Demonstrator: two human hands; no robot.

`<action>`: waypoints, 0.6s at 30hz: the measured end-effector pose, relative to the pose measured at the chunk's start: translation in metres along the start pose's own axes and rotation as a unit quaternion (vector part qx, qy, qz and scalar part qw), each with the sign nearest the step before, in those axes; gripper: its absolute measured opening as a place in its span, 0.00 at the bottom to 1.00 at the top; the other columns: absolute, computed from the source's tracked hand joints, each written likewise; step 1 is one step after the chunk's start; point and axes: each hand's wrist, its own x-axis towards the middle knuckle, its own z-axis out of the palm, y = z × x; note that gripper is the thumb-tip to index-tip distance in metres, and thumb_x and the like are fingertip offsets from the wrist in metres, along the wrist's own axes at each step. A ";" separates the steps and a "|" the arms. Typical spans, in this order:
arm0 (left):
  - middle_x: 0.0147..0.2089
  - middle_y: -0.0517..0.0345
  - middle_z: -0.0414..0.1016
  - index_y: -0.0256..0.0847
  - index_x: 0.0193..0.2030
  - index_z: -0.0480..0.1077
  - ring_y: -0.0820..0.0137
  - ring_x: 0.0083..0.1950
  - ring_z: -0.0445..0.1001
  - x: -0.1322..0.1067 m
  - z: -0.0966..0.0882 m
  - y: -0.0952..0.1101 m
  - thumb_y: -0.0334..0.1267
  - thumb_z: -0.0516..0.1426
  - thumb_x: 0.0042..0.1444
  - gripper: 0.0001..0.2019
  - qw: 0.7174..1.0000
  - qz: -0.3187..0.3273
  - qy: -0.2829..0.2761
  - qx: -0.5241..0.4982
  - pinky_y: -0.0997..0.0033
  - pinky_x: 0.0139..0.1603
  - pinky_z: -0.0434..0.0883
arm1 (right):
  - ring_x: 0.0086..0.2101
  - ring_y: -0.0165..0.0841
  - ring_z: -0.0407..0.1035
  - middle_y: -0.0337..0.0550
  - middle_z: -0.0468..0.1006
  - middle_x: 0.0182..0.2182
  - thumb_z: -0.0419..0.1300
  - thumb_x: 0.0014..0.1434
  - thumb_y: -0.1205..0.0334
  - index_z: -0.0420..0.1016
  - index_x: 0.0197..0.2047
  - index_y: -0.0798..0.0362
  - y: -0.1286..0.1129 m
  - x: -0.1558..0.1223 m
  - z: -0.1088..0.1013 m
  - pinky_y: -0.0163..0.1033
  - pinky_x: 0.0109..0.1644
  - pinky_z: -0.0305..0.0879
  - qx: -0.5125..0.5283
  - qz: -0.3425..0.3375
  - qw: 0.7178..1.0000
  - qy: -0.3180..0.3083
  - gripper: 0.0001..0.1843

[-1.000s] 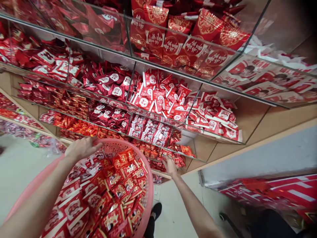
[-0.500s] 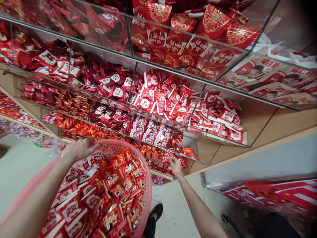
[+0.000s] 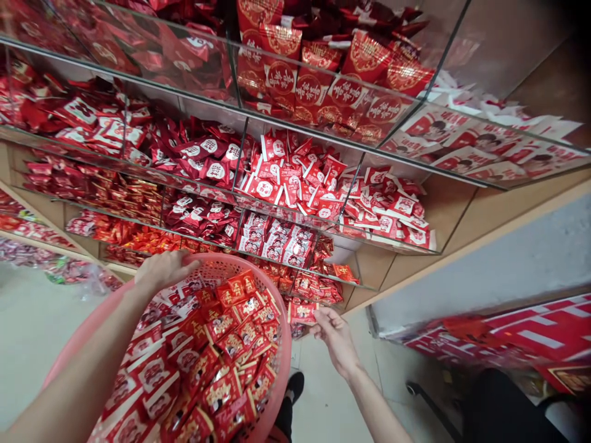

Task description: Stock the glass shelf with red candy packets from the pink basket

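Note:
My left hand (image 3: 166, 269) is closed over the far rim of a round pink plastic basket (image 3: 282, 344). Red packets (image 3: 226, 387) with gold and white print fill the basket. Just outside its right rim, my right hand (image 3: 333, 335) pinches one small red packet (image 3: 302, 312) by its end, between thumb and fingers. That packet is in front of the lowest shelf bin, where similar red packets (image 3: 318, 287) lie.
Tiered shelves with clear glass fronts (image 3: 281, 212) hold several kinds of red packets across the view. A wooden shelf edge (image 3: 508, 215) slopes along the right. Red printed bags (image 3: 530, 332) and a black chair-like object (image 3: 503, 406) stand lower right.
My right hand has drawn back from the lowest bin toward me, with a red packet now showing in its fingers. The basket and my left hand sit slightly further right in view.

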 end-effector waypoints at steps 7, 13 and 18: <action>0.44 0.39 0.77 0.41 0.53 0.69 0.47 0.46 0.75 -0.005 -0.004 0.006 0.66 0.37 0.50 0.38 1.000 -0.005 -0.014 0.003 0.53 0.43 0.69 | 0.40 0.33 0.73 0.45 0.77 0.43 0.58 0.60 0.60 0.76 0.39 0.49 0.010 -0.072 0.063 0.39 0.45 0.69 -0.135 -0.135 0.952 -0.239 0.06; 0.44 0.39 0.78 0.42 0.52 0.69 0.47 0.45 0.75 -0.009 -0.002 0.002 0.68 0.36 0.49 0.40 1.000 0.001 -0.007 -0.006 0.53 0.43 0.69 | 0.48 0.32 0.69 0.47 0.71 0.52 0.54 0.58 0.72 0.75 0.45 0.50 0.025 -0.083 0.068 0.36 0.49 0.66 -0.284 -0.234 0.864 -0.343 0.14; 0.44 0.39 0.78 0.42 0.53 0.70 0.47 0.45 0.75 -0.013 -0.001 -0.001 0.69 0.36 0.48 0.42 1.000 0.003 -0.001 -0.017 0.54 0.42 0.69 | 0.45 0.31 0.71 0.44 0.73 0.49 0.52 0.53 0.78 0.76 0.41 0.50 0.029 -0.086 0.067 0.35 0.46 0.66 -0.288 -0.209 0.888 -0.290 0.19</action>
